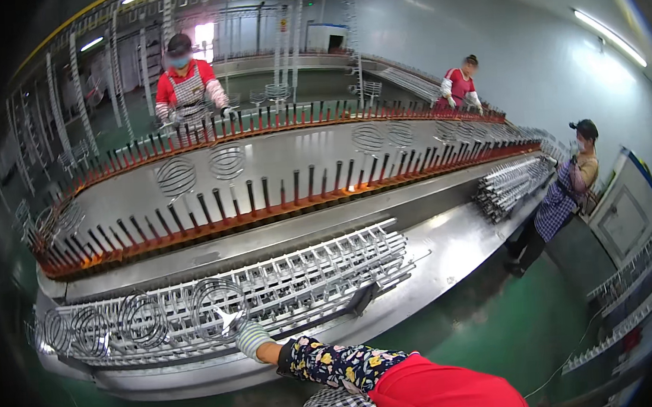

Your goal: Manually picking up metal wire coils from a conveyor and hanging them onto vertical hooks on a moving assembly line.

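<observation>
Right at the near edge of the long steel workbench [448, 248]: one gloved hand [250, 336], white knit glove w/ green cuff, floral sleeve behind it, reached onto the stack of wire racks [308, 275]. Which hand, L or R — couldn't tell. Fingers lay on a round coiled wire ring [217, 307]; closed round it or just resting, couldn't tell either. Other hand out of view. More coiled rings [143, 320] lined up left of that one on the same stack. Behind the stack, across the bench: conveyor [279, 161] w/ rows of dark pegs on orange rails. At the bench's far side, two people in red tops; at its right end, a person in a checked apron beside another rack pile [508, 185]. Green floor [498, 327] below the bench.
</observation>
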`<state>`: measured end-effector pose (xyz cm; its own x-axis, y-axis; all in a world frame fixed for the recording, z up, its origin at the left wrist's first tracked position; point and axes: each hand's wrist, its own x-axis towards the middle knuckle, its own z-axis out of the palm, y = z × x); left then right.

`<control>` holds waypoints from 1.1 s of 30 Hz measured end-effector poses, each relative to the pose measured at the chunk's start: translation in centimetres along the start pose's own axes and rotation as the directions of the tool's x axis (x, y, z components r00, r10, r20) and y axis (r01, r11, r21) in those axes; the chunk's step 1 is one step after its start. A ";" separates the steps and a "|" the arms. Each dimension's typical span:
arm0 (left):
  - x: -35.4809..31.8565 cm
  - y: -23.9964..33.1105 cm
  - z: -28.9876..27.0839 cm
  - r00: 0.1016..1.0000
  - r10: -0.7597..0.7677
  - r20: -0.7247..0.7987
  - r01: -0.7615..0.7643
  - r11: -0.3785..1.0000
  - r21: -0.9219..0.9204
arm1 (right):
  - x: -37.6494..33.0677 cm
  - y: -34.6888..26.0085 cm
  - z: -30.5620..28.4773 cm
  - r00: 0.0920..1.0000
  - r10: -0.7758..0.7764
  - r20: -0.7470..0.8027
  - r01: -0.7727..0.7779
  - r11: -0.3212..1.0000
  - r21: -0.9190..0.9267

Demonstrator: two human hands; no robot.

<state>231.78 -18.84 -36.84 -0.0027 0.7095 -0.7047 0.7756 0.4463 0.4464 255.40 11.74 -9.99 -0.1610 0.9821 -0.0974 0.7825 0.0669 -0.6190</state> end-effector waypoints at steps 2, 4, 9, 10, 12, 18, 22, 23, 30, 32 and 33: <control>0.1 6.6 -2.4 0.996 0.037 0.085 -0.043 0.997 0.062 | -0.4 1.4 -0.3 1.000 -0.007 0.001 0.007 0.993 0.117; -2.2 16.0 -6.9 0.938 0.346 0.020 -0.343 0.934 -0.104 | -3.0 4.2 -0.3 0.968 -0.167 -0.185 0.211 0.946 0.248; -4.6 27.9 -10.6 0.891 0.434 -0.132 -0.439 0.899 -0.003 | -11.6 8.1 -8.3 0.898 -0.439 0.034 0.418 0.875 0.242; -5.7 30.9 -11.1 0.877 0.465 -0.121 -0.462 0.885 0.052 | -12.6 10.0 -11.0 0.890 -0.416 0.188 0.378 0.902 0.208; -7.6 36.5 -11.2 0.795 0.601 -0.077 -0.603 0.798 -0.004 | -13.9 15.2 -13.6 0.862 -0.464 -0.204 0.480 0.877 0.032; -8.1 52.4 -8.3 0.659 0.734 0.162 -0.688 0.676 -0.264 | -17.8 27.7 -26.5 0.685 -0.283 -0.671 0.357 0.934 -0.030; -10.5 68.8 -5.1 0.555 0.725 0.407 -0.687 0.676 -0.267 | -21.1 36.6 -31.7 0.605 -0.289 -0.742 0.264 0.952 -0.156; -10.6 73.0 -4.0 0.503 0.751 0.429 -0.709 0.642 -0.291 | -22.1 38.3 -33.0 0.598 -0.284 -0.750 0.279 0.950 -0.137; 2.9 98.5 6.9 0.519 0.826 0.220 -0.820 0.554 -0.145 | -27.3 50.8 -38.6 0.617 -0.018 -0.787 0.001 1.000 -0.021; 6.2 105.2 10.1 0.464 0.871 0.164 -0.881 0.473 -0.019 | -28.7 53.8 -39.5 0.570 0.099 -0.815 -0.127 0.991 0.032; 9.4 107.8 11.1 0.466 0.884 0.040 -0.885 0.465 0.030 | -29.1 55.0 -39.5 0.500 0.111 -0.859 -0.104 0.992 0.068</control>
<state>322.41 29.85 -1.46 0.7094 0.7034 0.0440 0.3820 -0.4362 0.8148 326.93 -6.25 -10.40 0.5232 0.6493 0.5520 0.7525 -0.0479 -0.6569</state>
